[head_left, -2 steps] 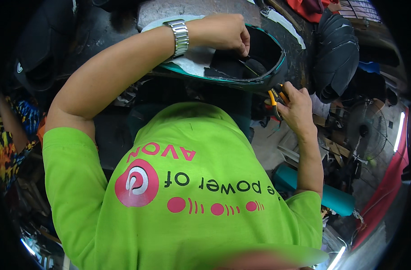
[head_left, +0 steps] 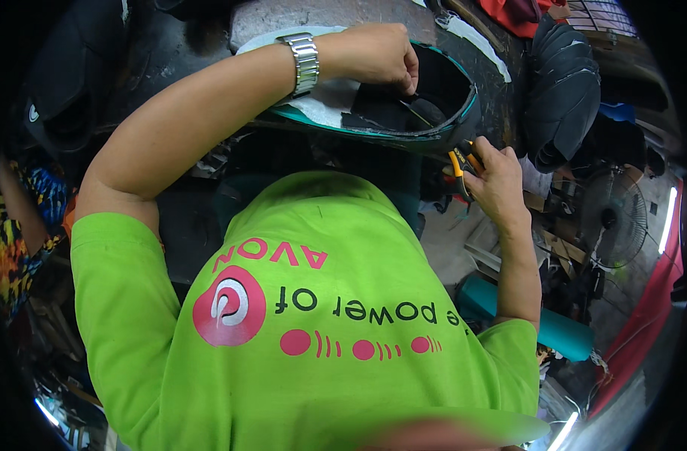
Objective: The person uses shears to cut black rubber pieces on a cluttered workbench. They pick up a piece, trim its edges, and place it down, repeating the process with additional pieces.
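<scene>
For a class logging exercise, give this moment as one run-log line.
left hand: fingertips pinched over open teal-edged black piece | right hand: gripping orange-handled tool near piece's rim | tool contact: unclear

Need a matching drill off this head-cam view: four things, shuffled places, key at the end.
Things
1. silver metal-link wristwatch
2. yellow-and-black handled tool
3. teal cylindrical roll
4. round wire-caged fan

Places
A. passes behind the right arm, showing on both sides of it
B. worn on the left wrist
C. wholly to the right of the right arm
D. gripped in the right hand

Pairs: 1-B, 2-D, 3-A, 4-C
</scene>
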The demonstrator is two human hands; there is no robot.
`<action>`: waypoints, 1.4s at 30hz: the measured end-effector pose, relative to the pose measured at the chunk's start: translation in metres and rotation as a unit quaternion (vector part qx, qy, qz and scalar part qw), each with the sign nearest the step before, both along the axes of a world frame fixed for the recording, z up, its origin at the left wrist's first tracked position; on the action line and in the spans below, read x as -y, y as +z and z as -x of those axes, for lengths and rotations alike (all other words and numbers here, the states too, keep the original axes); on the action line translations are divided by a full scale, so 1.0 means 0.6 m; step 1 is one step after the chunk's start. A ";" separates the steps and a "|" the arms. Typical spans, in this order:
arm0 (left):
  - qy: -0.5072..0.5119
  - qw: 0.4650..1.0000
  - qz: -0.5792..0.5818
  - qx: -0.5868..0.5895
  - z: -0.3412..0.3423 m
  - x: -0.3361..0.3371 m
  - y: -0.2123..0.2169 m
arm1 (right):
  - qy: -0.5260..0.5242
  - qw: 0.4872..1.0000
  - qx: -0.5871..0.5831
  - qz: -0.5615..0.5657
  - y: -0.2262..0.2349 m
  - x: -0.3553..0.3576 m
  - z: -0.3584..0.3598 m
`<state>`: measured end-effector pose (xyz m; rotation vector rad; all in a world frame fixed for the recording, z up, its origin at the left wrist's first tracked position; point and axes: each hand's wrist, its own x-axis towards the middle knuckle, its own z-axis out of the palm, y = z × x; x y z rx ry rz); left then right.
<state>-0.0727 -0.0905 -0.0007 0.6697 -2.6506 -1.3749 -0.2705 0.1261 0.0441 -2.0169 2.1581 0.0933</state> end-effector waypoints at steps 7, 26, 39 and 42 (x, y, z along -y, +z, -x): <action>0.017 0.999 -0.042 0.005 0.006 -0.004 0.007 | -0.006 1.000 -0.005 -0.010 0.005 0.004 -0.002; 0.041 0.983 -0.172 -0.044 -0.013 0.011 0.001 | -0.054 0.995 -0.058 0.056 0.027 -0.014 -0.020; 0.051 0.978 -0.201 -0.001 -0.005 0.007 0.005 | -0.049 0.997 -0.055 -0.013 0.039 -0.009 -0.020; 0.054 0.975 -0.217 -0.005 -0.007 0.009 0.004 | -0.054 0.998 -0.043 -0.013 0.042 -0.010 -0.020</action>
